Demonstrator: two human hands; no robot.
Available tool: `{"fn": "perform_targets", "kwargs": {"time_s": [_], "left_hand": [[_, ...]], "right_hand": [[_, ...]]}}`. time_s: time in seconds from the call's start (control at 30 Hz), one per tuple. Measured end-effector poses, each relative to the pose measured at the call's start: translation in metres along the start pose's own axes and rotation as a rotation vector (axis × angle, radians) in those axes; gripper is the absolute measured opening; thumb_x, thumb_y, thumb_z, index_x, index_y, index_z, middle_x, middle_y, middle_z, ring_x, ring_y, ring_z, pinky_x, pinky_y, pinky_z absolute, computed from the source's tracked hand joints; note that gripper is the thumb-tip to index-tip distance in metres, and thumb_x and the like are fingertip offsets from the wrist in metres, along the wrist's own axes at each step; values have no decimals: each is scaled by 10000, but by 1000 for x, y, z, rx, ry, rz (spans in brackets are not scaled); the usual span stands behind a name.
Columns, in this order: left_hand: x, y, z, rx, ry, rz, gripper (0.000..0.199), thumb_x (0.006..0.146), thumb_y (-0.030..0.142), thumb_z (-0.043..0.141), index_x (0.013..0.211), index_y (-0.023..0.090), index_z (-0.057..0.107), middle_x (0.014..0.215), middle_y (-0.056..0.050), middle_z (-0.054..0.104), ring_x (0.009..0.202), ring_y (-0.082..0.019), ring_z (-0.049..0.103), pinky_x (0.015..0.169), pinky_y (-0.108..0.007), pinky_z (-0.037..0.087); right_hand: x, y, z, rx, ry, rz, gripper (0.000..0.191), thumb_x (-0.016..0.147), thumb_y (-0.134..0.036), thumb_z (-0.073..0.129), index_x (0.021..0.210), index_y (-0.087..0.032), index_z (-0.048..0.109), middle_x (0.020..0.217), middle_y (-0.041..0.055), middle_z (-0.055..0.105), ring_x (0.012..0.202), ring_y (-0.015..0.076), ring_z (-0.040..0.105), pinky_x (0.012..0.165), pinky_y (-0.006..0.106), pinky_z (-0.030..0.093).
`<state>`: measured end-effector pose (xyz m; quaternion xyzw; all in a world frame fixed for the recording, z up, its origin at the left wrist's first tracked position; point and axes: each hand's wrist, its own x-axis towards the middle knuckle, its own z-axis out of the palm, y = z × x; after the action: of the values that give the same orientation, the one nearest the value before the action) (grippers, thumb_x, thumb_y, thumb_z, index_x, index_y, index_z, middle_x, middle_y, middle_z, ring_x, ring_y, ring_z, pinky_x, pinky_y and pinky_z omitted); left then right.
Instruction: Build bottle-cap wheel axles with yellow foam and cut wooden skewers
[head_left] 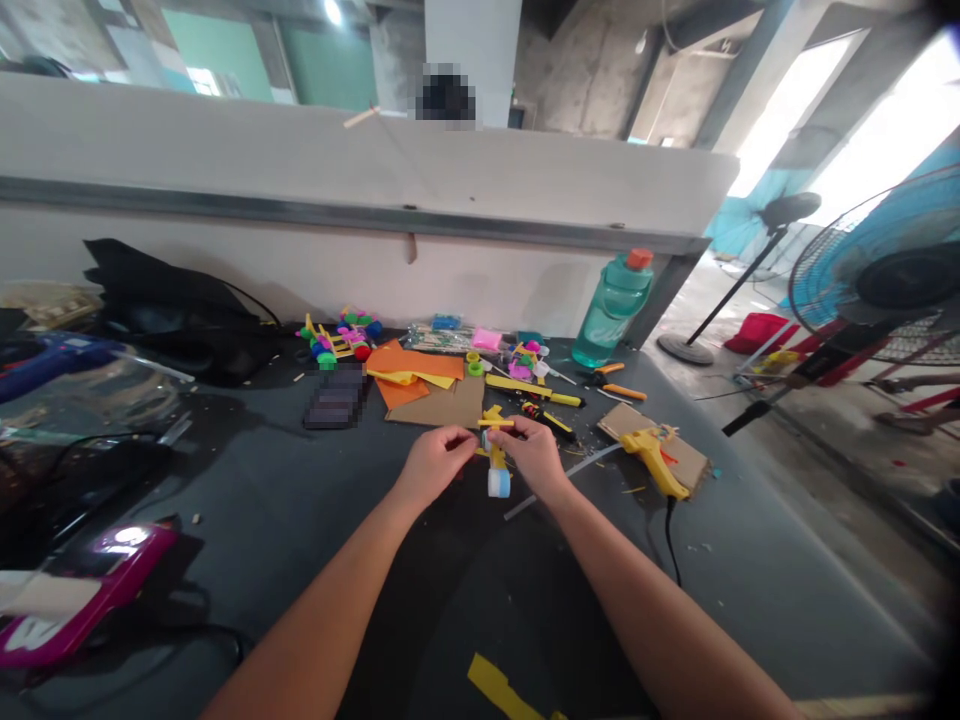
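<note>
The small yellow craft assembly (495, 450), fitted with a white bottle-cap wheel (499, 483), sits centrally over the dark tabletop (255, 520). The left hand (435, 465) and right hand (534, 458) pinch it, fingers partly closed. Slack pressure could drop it. Contact with the yellow hot-glue gun (654, 460) nearby could burn skin, if hot.

My left hand (435, 465) and right hand (536, 455) pinch a small yellow craft piece (495, 452) from both sides, white cylinder (499, 483) at its lower end. Yellow hot glue gun (654, 460) rests on cardboard (616, 420) at 3 o'clock; orange paper (412, 363) lies at 11 o'clock; teal water bottle (611, 312) stands at 1 o'clock.
</note>
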<state>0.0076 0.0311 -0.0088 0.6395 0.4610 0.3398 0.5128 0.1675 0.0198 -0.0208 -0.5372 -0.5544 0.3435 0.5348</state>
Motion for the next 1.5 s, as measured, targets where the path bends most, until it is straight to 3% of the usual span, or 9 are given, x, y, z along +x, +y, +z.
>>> {"fn": "perform_targets", "kwargs": {"time_s": [0.13, 0.23, 0.4, 0.57, 0.73, 0.97, 1.5], "left_hand": [[0, 2, 0, 3, 7, 98, 299, 722, 322, 606, 979, 180, 667, 871, -44, 696, 685, -163, 610, 598, -225, 459], [1, -1, 2, 75, 33, 129, 257, 715, 295, 620, 933, 176, 685, 890, -57, 698, 807, -198, 618, 708, -244, 457], [3, -7, -3, 232, 112, 104, 158, 738, 286, 592, 821, 207, 700, 816, -41, 703, 754, -201, 624, 660, -236, 439], [4, -10, -11, 348, 109, 48, 125, 733, 268, 592, 773, 215, 697, 736, -38, 695, 642, -179, 613, 594, -226, 408], [4, -14, -13, 366, -5, -49, 117, 713, 275, 611, 698, 204, 701, 587, -22, 656, 475, -146, 554, 515, -225, 379], [4, -14, -1, 215, -28, -151, 129, 714, 250, 608, 768, 186, 706, 639, -40, 677, 496, -168, 594, 462, -236, 427], [0, -10, 7, 233, -2, -123, 180, 727, 207, 564, 824, 159, 709, 772, -78, 698, 548, -177, 634, 440, -224, 465]], "right_hand": [[-3, -2, 5, -30, -28, -11, 205, 710, -355, 609, 722, -161, 674, 638, 3, 628, 600, 139, 543, 551, 235, 418], [-3, 0, 7, -76, -51, -31, 181, 736, -326, 579, 740, -178, 683, 676, 4, 649, 648, 152, 567, 589, 242, 433], [-3, 10, 11, -188, -89, -61, 149, 724, -260, 582, 811, -214, 695, 789, 2, 672, 731, 156, 591, 674, 249, 439], [-2, 11, 4, -330, -67, -23, 176, 688, -205, 603, 840, -221, 690, 762, -2, 661, 688, 146, 581, 622, 233, 417], [-6, 4, -8, -477, -76, 90, 103, 687, -247, 609, 616, -224, 680, 575, -8, 635, 557, 148, 560, 513, 231, 359], [-13, 2, 3, -555, -145, 179, 146, 669, -248, 627, 532, -225, 672, 484, -4, 612, 474, 138, 545, 443, 224, 302], [-8, 7, 7, -632, -162, 250, 151, 695, -315, 602, 612, -208, 668, 549, 14, 622, 530, 156, 561, 450, 227, 302]]}}
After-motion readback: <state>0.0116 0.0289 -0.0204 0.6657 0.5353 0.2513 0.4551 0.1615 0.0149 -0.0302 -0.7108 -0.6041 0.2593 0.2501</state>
